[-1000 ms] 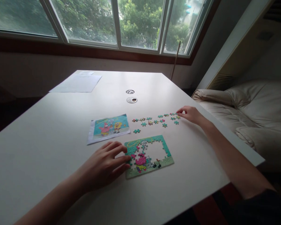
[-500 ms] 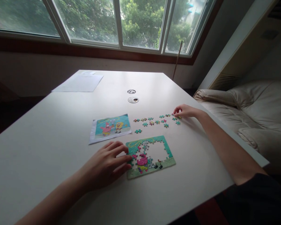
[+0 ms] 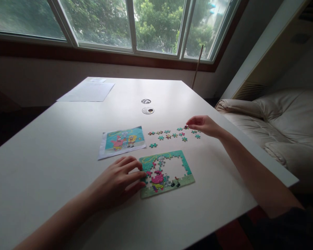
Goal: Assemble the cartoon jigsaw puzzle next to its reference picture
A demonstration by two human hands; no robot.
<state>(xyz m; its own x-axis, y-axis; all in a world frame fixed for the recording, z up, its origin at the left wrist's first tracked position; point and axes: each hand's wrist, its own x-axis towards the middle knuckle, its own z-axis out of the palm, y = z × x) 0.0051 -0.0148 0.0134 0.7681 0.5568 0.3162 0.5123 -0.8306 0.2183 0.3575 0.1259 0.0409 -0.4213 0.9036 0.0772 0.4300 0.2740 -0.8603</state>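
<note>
A partly built cartoon jigsaw puzzle point(image 3: 167, 172) lies on the white table point(image 3: 67, 146), with a bare gap in its middle right. My left hand point(image 3: 117, 184) rests flat against the puzzle's left edge, fingers spread. Beyond the puzzle, several loose puzzle pieces point(image 3: 172, 134) are scattered in a row. My right hand point(image 3: 205, 125) hovers over the right end of that row, fingertips pinched on a small dark puzzle piece point(image 3: 186, 127). A printed reference picture point(image 3: 122, 140) lies left of the loose pieces.
A sheet of paper point(image 3: 87, 92) lies at the far left of the table. Two round cable grommets point(image 3: 147, 110) sit mid-table. A cream sofa point(image 3: 281, 125) stands to the right, past the table edge. Windows line the far wall.
My right hand has moved left along the row of loose pieces and lifted slightly, its fingers now pinched on a piece. My left hand has stayed on the puzzle's edge.
</note>
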